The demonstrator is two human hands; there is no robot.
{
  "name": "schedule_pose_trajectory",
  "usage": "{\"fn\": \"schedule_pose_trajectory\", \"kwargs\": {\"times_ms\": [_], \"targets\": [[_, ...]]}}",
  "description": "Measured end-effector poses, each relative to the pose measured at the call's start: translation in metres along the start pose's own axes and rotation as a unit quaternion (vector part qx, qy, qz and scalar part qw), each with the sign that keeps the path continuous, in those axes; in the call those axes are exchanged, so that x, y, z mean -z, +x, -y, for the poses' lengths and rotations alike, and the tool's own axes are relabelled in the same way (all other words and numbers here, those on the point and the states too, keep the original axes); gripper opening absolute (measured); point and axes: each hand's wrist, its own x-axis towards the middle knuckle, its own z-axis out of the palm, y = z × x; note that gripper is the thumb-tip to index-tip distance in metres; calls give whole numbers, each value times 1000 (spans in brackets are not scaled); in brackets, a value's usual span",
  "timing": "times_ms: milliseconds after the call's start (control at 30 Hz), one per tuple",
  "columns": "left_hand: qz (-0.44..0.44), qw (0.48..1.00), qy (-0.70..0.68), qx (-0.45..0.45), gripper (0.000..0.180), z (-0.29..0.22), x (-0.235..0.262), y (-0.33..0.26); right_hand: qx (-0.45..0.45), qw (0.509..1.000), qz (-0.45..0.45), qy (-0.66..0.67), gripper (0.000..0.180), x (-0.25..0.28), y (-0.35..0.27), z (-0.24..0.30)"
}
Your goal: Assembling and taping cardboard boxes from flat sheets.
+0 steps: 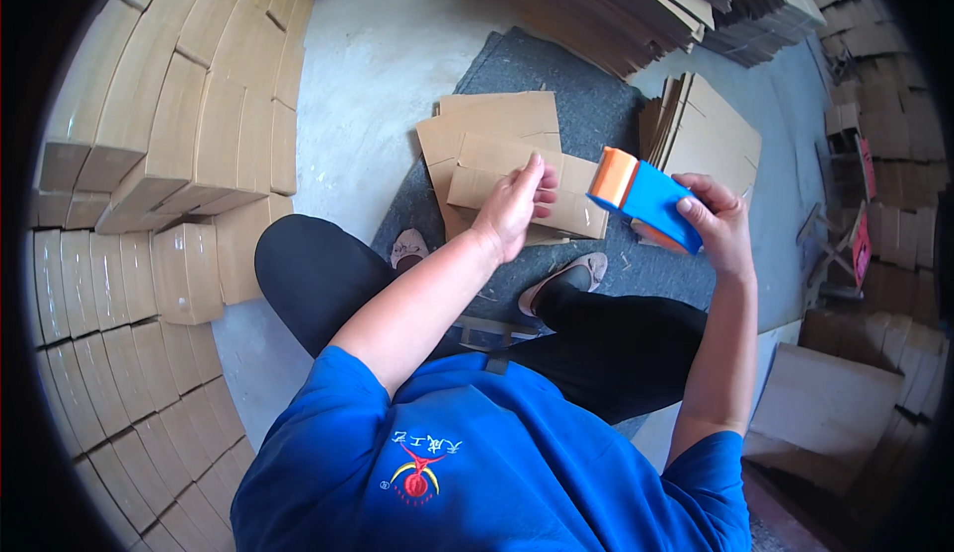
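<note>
at the frame's centre the left hand (517, 209) closes its grip on a small folded cardboard box (527, 189). just right of it, the right hand (717, 224) wraps its grip around a blue and orange tape dispenser (641, 197), touching the box's right end. beyond lie flat cardboard sheets (492, 130) on a grey mat (586, 105); stacked boxes (169, 145) fill the left.

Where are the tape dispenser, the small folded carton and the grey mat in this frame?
tape dispenser (646, 199): head view, on its blue body, gripped by the right hand (717, 224).
small folded carton (576, 204): head view, on its right panel, beside the left hand (517, 204).
grey mat (586, 115): head view, on bare felt.
</note>
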Motion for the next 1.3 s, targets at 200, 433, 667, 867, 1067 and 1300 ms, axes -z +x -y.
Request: {"fn": "schedule_pose_trajectory", "kwargs": {"times_ms": [200, 433, 667, 867, 1067, 1300], "targets": [[141, 978, -137, 65, 65, -28, -17, -20, 9, 999, 32, -28, 36, -20, -2, -18], [112, 982, -147, 39, 28, -19, -2, -26, -39, 996, 76, 25, 35, -34, 1, -27], [-137, 988, 28, 62, 16, 16, 29, -18, -61, 973, 151, -163, 29, -72, 3, -13], [-252, 960, 112, -43, 16, -41, 94, 5, -63, 976, 93, -187, 31, -72, 33, -10], [-309, 943, 125, -11, 25, -49, 122, 41, -70, 953, 85, -282, 39, -115, 72, -12], [-338, 928, 153, -11, 25, -26, 146, 62, -63, 940, 93, -322, 35, -132, 84, -26]]}}
